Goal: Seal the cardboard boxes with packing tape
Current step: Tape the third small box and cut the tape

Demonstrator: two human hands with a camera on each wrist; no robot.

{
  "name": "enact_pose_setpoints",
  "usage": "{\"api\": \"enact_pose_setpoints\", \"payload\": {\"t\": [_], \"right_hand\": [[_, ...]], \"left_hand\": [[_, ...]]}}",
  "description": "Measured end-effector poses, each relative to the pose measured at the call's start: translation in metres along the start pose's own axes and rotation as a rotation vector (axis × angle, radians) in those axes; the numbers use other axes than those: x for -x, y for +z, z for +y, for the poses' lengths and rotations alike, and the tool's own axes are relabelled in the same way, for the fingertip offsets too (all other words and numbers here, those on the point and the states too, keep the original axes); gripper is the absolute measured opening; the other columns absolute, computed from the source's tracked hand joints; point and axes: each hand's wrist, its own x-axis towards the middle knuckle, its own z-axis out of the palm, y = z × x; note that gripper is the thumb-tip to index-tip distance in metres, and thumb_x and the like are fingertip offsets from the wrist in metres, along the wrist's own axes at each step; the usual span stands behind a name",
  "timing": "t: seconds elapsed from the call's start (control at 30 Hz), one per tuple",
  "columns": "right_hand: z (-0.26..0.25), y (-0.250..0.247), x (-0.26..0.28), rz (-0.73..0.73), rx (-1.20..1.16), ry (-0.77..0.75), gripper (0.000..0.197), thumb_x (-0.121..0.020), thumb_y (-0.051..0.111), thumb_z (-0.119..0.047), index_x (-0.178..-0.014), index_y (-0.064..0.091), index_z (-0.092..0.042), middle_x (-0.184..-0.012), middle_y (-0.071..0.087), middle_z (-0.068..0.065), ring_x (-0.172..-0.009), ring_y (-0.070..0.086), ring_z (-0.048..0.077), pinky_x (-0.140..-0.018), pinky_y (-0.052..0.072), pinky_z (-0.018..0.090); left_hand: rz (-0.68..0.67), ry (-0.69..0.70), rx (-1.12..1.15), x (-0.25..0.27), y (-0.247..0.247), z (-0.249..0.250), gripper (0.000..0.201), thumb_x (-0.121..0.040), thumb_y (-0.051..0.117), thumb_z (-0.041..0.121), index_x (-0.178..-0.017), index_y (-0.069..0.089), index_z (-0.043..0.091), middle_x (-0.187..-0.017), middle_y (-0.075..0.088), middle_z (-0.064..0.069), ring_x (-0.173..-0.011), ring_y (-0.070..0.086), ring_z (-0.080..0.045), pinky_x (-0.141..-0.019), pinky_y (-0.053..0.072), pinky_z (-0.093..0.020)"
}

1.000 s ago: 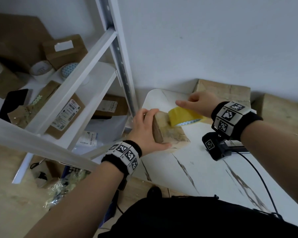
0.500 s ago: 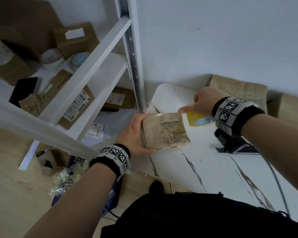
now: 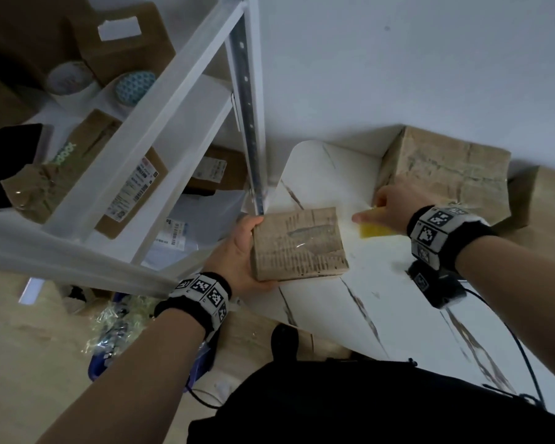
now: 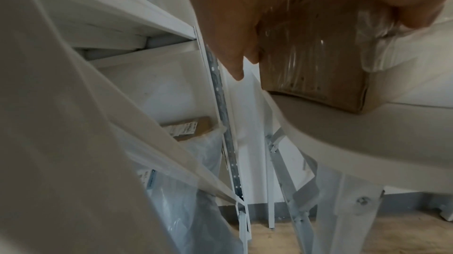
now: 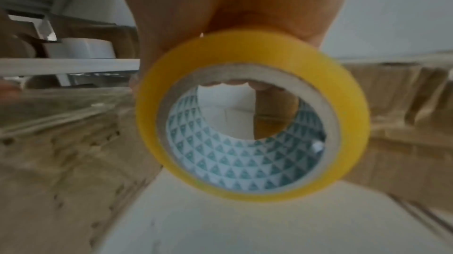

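A small cardboard box lies flat on the white marbled table, its faces covered in clear tape. My left hand grips its left side, thumb at the near edge. Just right of the box my right hand holds a yellow roll of packing tape, fingers hooked through the core. The right wrist view shows the roll face-on with a teal triangle pattern inside. A strip of clear tape seems to run from the roll toward the box.
A white metal shelf with parcels, tape rolls and a dark phone stands at the left. A larger cardboard box sits against the wall behind my right hand, another at the far right. A cable crosses the table.
The box has gone from standing on edge to lying flat. My right hand has drawn the roll off the box to its right side.
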Motion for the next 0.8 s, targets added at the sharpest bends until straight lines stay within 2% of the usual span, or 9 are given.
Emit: {"api": "enact_pose_setpoints", "payload": {"t": [0.1, 0.33, 0.43, 0.47, 0.5, 0.57, 0.63, 0.7, 0.8], "right_hand": [[0.001, 0.006, -0.007, -0.013, -0.003, 0.028, 0.056, -0.073, 0.066, -0.061, -0.077, 0.061, -0.005, -0.077, 0.057, 0.009, -0.08, 0.056, 0.026, -0.062, 0.039, 0.03], [-0.002, 0.013, -0.018, -0.019, 0.12, 0.038, 0.063, -0.067, 0.058, -0.075, -0.067, 0.057, -0.011, -0.074, 0.059, 0.005, -0.076, 0.056, 0.026, -0.067, 0.045, 0.031], [-0.011, 0.016, -0.02, -0.047, 0.197, 0.022, 0.064, -0.069, 0.057, -0.075, -0.073, 0.058, -0.012, -0.078, 0.059, 0.005, -0.079, 0.056, 0.026, -0.067, 0.045, 0.03], [-0.013, 0.016, -0.019, -0.051, 0.212, 0.018, 0.063, -0.07, 0.056, -0.075, -0.074, 0.058, -0.012, -0.079, 0.058, 0.005, -0.08, 0.055, 0.025, -0.066, 0.044, 0.029], [-0.014, 0.016, -0.018, -0.052, 0.216, 0.012, 0.062, -0.071, 0.056, -0.074, -0.073, 0.057, -0.012, -0.079, 0.057, 0.004, -0.08, 0.055, 0.025, -0.066, 0.043, 0.029], [-0.015, 0.015, -0.015, -0.055, 0.217, 0.004, 0.061, -0.072, 0.055, -0.074, -0.068, 0.053, -0.013, -0.075, 0.056, 0.003, -0.079, 0.055, 0.025, -0.064, 0.041, 0.029], [-0.014, 0.013, -0.013, -0.059, 0.211, -0.003, 0.06, -0.072, 0.055, -0.074, -0.067, 0.052, -0.014, -0.072, 0.054, 0.002, -0.078, 0.055, 0.025, -0.064, 0.041, 0.028], [-0.013, 0.01, -0.01, -0.057, 0.19, -0.009, 0.059, -0.074, 0.054, -0.073, -0.07, 0.053, -0.014, -0.072, 0.052, 0.001, -0.078, 0.054, 0.025, -0.063, 0.041, 0.028], [-0.003, 0.008, -0.003, -0.071, 0.147, -0.003, 0.06, -0.077, 0.053, -0.071, -0.073, 0.056, -0.012, -0.072, 0.054, 0.002, -0.075, 0.054, 0.022, -0.06, 0.041, 0.028]], "left_hand": [[0.011, -0.001, 0.02, -0.001, 0.002, -0.004, 0.115, -0.056, 0.09, 0.024, -0.144, 0.015, 0.02, -0.128, 0.037, 0.01, -0.107, 0.043, -0.004, -0.09, 0.036, -0.017], [0.036, 0.027, 0.012, -0.001, 0.002, -0.001, 0.115, -0.053, 0.091, 0.024, -0.143, 0.019, 0.017, -0.131, 0.034, 0.011, -0.109, 0.043, -0.004, -0.09, 0.036, -0.019], [0.044, 0.052, -0.045, 0.001, -0.001, 0.003, 0.117, -0.054, 0.09, 0.028, -0.145, 0.018, 0.019, -0.138, 0.033, 0.008, -0.116, 0.037, -0.003, -0.1, 0.037, -0.026], [0.042, 0.053, -0.095, 0.002, -0.003, 0.005, 0.118, -0.055, 0.089, 0.031, -0.147, 0.015, 0.019, -0.144, 0.029, 0.006, -0.122, 0.033, -0.005, -0.107, 0.035, -0.032], [0.029, 0.025, -0.185, 0.003, -0.004, 0.011, 0.121, -0.056, 0.087, 0.037, -0.148, 0.011, 0.019, -0.151, 0.02, 0.001, -0.131, 0.026, -0.009, -0.114, 0.027, -0.038], [-0.015, -0.079, -0.418, 0.003, -0.001, 0.025, 0.125, -0.06, 0.079, 0.056, -0.149, -0.001, 0.022, -0.158, -0.008, -0.007, -0.144, 0.001, -0.022, -0.119, 0.009, -0.045], [-0.043, -0.118, -0.552, -0.001, 0.011, 0.042, 0.123, -0.064, 0.062, 0.074, -0.149, -0.01, 0.023, -0.155, -0.022, -0.011, -0.144, -0.015, -0.032, -0.118, 0.003, -0.053], [-0.06, -0.143, -0.618, -0.006, 0.027, 0.053, 0.116, -0.07, 0.041, 0.082, -0.148, -0.018, 0.021, -0.152, -0.028, -0.017, -0.141, -0.022, -0.039, -0.116, 0.001, -0.057], [-0.073, -0.173, -0.694, -0.015, 0.035, 0.057, 0.109, -0.072, 0.021, 0.085, -0.147, -0.022, 0.019, -0.151, -0.032, -0.018, -0.139, -0.025, -0.041, -0.114, -0.005, -0.054]]}}
